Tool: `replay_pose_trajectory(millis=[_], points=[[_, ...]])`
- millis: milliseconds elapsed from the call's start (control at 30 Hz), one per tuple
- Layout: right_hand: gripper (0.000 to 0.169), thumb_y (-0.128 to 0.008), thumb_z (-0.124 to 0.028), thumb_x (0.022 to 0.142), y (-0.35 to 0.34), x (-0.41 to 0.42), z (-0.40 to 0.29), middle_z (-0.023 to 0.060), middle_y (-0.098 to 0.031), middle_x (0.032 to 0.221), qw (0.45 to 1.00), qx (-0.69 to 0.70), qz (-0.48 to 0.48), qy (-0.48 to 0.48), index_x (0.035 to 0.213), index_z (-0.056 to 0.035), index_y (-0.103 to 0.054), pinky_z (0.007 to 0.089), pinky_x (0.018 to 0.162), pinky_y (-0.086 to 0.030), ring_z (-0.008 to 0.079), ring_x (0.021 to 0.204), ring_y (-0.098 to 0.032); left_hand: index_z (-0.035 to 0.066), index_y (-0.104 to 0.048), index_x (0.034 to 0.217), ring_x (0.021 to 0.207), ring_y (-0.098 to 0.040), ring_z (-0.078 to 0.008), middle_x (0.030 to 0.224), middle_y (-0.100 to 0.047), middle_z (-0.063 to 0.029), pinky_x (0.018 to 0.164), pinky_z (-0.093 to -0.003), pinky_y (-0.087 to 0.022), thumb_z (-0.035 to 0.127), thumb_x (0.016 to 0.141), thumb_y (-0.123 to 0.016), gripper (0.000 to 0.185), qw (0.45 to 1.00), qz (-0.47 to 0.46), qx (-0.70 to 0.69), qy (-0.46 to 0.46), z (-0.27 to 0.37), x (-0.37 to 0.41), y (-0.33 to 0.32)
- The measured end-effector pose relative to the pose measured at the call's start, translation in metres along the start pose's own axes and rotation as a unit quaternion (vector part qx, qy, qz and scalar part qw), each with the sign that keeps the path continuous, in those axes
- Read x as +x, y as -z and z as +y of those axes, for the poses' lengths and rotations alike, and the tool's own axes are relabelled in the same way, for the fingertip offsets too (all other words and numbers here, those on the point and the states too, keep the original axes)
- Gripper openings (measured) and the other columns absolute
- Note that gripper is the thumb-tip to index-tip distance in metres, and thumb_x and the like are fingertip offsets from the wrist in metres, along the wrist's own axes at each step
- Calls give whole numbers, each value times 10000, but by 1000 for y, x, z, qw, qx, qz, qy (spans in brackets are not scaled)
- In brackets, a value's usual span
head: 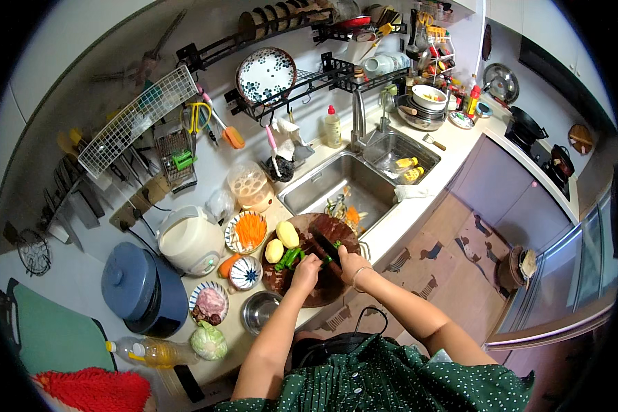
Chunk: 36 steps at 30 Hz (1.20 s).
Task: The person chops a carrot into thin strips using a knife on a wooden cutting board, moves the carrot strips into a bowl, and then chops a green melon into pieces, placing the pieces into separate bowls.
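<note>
A round dark wooden cutting board (325, 292) lies on the counter in front of me. My right hand (352, 264) grips a cleaver (321, 241), its dark blade pointing away from me over the board. Close to the blade, my left hand (306, 273) pinches a green pepper (326, 259). A small green piece (337, 244) lies by the blade, partly hidden by it. Several green peppers (289, 258) rest on the board's left part beside two peeled potatoes (288, 235).
Beyond the board is a steel sink (316, 194) with peelings (353, 213). On the left stand a plate of carrot strips (250, 231), a patterned bowl (246, 273), a plate of meat (212, 298), a glass bowl (260, 312), a cabbage (208, 342) and a rice cooker (191, 242).
</note>
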State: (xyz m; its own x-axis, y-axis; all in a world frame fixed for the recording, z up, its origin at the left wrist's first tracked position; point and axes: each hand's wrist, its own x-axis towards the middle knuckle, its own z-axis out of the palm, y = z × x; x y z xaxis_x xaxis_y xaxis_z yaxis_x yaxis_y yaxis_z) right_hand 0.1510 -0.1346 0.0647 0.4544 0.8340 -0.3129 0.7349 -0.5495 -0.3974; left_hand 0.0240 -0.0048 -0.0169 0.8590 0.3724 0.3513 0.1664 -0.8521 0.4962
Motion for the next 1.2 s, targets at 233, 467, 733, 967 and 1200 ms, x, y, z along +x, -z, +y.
replay_pose_trajectory(millis=[233,467,733,967,1200], points=[[402,-613,-71,788,-15,7,-3,246,-656,917,999,1,4,-34,1103,-14,-371,452,746,-522,403,895,-644,-17,-671,912,871,-592,-321,895,-599,-133,777,-389,-496,-47,743,-630,176,1000,-10,-10,3,-1,2,-1],[477,-605,-68,787,2,17,8,255,-651,930,1000,-12,3,3,1187,-5,-352,460,739,-519,405,890,-640,-11,-665,936,870,-597,-322,922,-607,-129,776,-391,-500,-38,748,-655,190,1000,-4,-17,24,-2,3,-3],[401,-584,-72,807,17,-4,9,263,-646,936,999,-27,-37,4,1130,-16,-353,455,746,-511,408,922,-632,1,-671,938,836,-618,-289,913,-618,-117,727,-369,-511,15,789,-671,150,992,81,-52,77,6,-6,-22],[397,-593,-33,778,9,4,20,259,-641,919,998,-31,-54,27,1093,-23,-352,464,746,-504,413,932,-623,0,-678,916,809,-620,-279,887,-623,-112,714,-357,-504,26,789,-683,130,963,218,-92,130,17,-21,-49],[345,-562,-27,780,2,24,26,262,-639,904,999,-1,-5,41,1062,-25,-364,489,722,-501,432,892,-622,11,-647,952,839,-608,-304,949,-602,-129,720,-373,-499,31,801,-676,155,966,219,-73,118,17,-17,-50]])
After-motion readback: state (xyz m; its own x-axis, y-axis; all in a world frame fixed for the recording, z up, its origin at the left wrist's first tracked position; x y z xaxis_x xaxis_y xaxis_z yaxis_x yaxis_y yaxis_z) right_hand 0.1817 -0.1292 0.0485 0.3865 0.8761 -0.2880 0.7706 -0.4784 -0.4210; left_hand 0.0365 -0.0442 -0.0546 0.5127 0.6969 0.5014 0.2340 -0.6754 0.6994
